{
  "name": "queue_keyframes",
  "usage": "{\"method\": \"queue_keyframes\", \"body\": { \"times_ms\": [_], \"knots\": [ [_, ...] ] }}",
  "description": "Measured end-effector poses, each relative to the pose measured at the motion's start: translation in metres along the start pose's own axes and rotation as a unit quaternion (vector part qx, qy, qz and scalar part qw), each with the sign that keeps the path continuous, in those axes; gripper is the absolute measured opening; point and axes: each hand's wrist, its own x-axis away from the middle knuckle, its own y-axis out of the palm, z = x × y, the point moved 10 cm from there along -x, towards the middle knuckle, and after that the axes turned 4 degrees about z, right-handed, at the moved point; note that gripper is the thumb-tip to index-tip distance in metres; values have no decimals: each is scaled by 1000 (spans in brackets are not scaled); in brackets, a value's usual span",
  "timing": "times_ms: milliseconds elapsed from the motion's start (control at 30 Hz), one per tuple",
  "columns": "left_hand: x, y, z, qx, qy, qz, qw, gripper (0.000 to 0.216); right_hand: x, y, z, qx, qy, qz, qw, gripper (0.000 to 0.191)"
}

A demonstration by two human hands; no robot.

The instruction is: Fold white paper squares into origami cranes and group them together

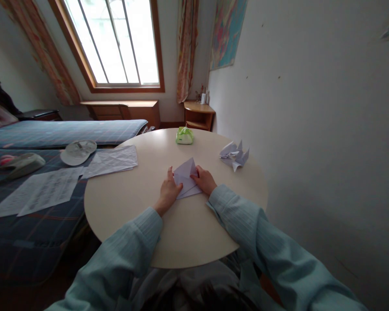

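A folded sheet of white paper (pixel 185 173) lies near the middle of the round table (pixel 126 211), with a pointed flap standing at its top. My left hand (pixel 169 189) grips its left edge, thumb on top and index finger pointing up beside it. On the other side my right hand (pixel 206 179) pinches the paper's right part between thumb and fingers. Folded paper pieces (pixel 234 155) with sharp points sit together further right on the tabletop. The fingertips under the paper are hidden.
A green tissue pack (pixel 184 136) stands at the table's far side. Paper sheets (pixel 113 160) overlap the table's left edge. Printed sheets (pixel 48 192), a pale cap (pixel 78 152) and another cap (pixel 27 165) lie on the plaid bed (pixel 52 242). A white wall (pixel 311 142) rises at the right.
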Motion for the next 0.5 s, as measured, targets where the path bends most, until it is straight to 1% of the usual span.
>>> {"method": "queue_keyframes", "body": {
  "times_ms": [200,400,500],
  "knots": [
    [-2,1,0,13,-3,-14,1000,76,1,-2,-1,3,3,-2,1000,17],
    [-2,-4,9,4,26,-9,1000,58,2,-3,-2,13,5,-10,1000,19],
    [-2,-4,11,13,33,-9,999,55,2,-3,-3,15,4,-8,1000,20]
  ]
}}
